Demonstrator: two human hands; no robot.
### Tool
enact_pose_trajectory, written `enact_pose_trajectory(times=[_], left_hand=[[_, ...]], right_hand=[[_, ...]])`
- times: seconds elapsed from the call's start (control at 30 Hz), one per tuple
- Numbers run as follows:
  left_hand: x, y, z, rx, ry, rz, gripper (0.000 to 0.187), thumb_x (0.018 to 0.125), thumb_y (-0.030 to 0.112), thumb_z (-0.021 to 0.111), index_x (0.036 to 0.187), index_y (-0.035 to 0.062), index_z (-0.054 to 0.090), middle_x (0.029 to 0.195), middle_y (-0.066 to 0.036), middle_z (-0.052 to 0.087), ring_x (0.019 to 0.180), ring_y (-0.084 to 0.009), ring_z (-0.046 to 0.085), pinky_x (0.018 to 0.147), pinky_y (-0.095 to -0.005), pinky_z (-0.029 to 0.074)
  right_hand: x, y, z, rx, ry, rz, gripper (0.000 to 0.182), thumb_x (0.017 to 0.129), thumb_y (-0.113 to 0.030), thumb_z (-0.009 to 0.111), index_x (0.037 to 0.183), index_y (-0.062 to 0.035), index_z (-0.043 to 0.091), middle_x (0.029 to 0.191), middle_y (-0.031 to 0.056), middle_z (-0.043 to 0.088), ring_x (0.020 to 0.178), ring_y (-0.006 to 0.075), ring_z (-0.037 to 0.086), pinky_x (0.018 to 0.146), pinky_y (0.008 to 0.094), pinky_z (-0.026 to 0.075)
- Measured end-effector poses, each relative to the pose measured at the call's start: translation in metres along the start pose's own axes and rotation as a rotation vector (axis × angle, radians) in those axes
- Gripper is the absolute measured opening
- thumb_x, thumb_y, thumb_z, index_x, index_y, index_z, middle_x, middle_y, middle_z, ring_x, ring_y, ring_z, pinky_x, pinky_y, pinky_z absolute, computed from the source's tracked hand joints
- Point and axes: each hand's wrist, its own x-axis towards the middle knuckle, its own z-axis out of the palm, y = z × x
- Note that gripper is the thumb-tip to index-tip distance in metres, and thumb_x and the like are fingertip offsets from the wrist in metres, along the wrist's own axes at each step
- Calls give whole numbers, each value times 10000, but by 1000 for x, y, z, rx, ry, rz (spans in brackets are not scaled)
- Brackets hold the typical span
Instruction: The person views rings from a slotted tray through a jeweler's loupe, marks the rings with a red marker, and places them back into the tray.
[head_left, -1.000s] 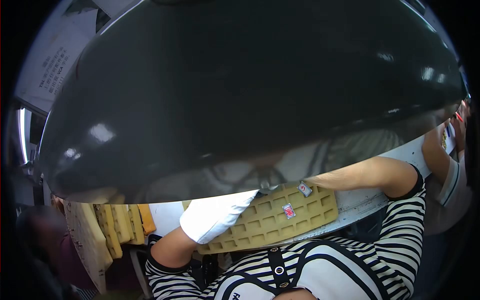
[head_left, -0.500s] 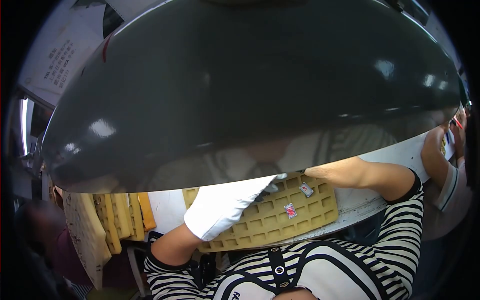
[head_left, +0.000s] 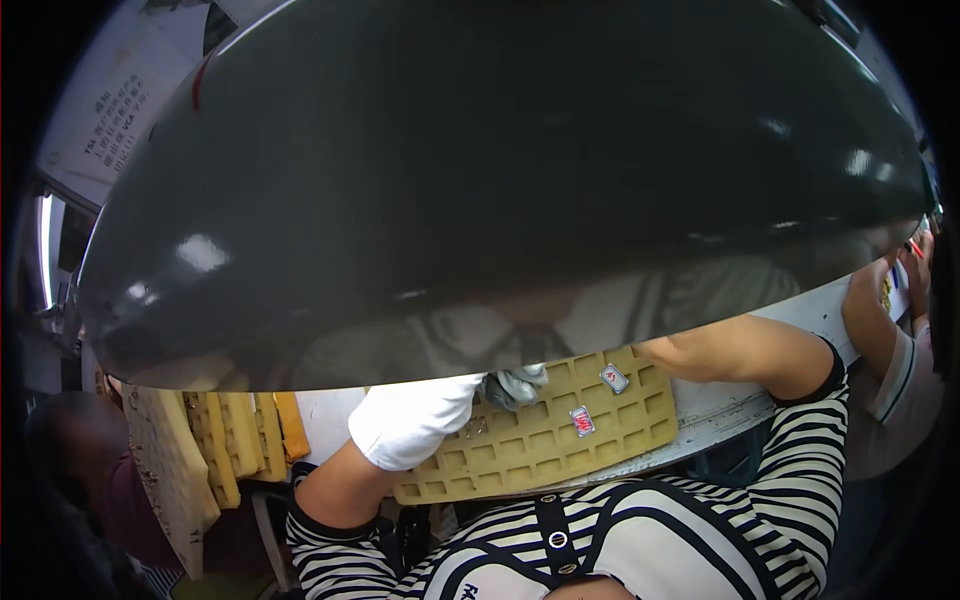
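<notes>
My left hand point(head_left: 425, 412) wears a white glove with greyish fingers, which look curled over the yellow foam tray point(head_left: 540, 460). The lamp housing cuts across the hand, so whatever the fingers hold is hidden. On the tray, small rectangular pieces lie over the square pockets: a red-and-white one point(head_left: 582, 421) and a white one with a red mark point(head_left: 613, 377). A few tiny metallic bits point(head_left: 474, 428) show near my left glove. Only my right forearm comes in from the right; my right hand is behind the housing.
A large dark lamp housing point(head_left: 500, 200) blocks the upper view. Several yellow foam trays point(head_left: 165, 460) stand on edge at the left. A white worktable point(head_left: 715, 410) runs beneath. Another person's arm point(head_left: 872, 320) is at the far right, and a printed notice point(head_left: 115, 125) hangs at upper left.
My left hand has drawn back left and toward me, so its grey fingers and the metallic bits now show. My right forearm has shifted slightly right.
</notes>
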Motion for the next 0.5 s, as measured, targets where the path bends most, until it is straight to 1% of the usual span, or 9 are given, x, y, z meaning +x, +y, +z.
enact_pose_trajectory(times=[0.1,0.17,0.2,0.23,0.27,0.3,0.37,0.4,0.5], left_hand=[[-1,-5,-4,-22,-21,-59,266,924,242,556,847,3,642,803,-117,665,681,-189,648,603,-286,525],[-2,-9,-6,-83,-17,-29,264,912,242,577,886,-9,653,834,-115,671,714,-181,650,632,-281,526],[-3,-12,-7,-103,-18,-20,265,909,242,584,900,-13,656,845,-115,673,725,-179,650,641,-279,527],[-3,-17,-11,-9,44,-23,269,897,238,605,940,-22,657,867,-109,676,754,-171,649,666,-275,526],[-3,-26,-16,39,73,-26,275,891,236,615,961,-26,658,878,-106,677,768,-168,649,678,-273,525],[-2,-35,-21,86,101,-29,283,886,234,625,981,-31,658,889,-103,679,782,-164,649,691,-270,525],[-2,-53,-31,127,116,34,302,875,223,641,1026,-38,651,911,-95,681,808,-153,643,715,-265,520],[-4,-54,-34,141,120,55,310,872,219,647,1041,-41,648,918,-93,682,816,-149,641,724,-263,519],[-14,-43,-34,-39,9,-44,293,868,205,650,1029,-40,651,924,-89,683,812,-142,641,717,-257,519]], right_hand=[[-1,3,3,-218,116,-221,246,754,-14,631,999,-11,634,732,77,612,544,186,581,486,296,493],[5,-1,12,-225,248,-323,133,708,-7,635,839,-30,646,715,59,629,523,172,585,469,276,501],[3,-2,13,-227,282,-344,107,696,-5,636,799,-35,650,711,55,634,518,168,586,465,271,503],[1,-3,15,-231,316,-365,83,685,-4,637,759,-40,653,706,50,638,513,165,587,461,265,505],[-4,-4,15,-128,215,-303,102,661,-25,636,759,-47,655,691,44,634,504,162,584,449,264,506],[-5,-5,18,-59,185,-283,103,645,-50,636,747,-52,651,683,43,629,501,161,584,435,264,505],[-6,-6,23,79,130,-241,117,612,-99,636,723,-60,643,666,40,618,496,159,582,408,264,504],[-4,-4,25,18,186,-296,100,616,-98,637,707,-58,632,668,44,619,500,160,585,406,265,504],[-3,-3,29,-26,251,-347,81,622,-100,637,681,-52,610,677,54,623,509,162,589,409,268,508]])
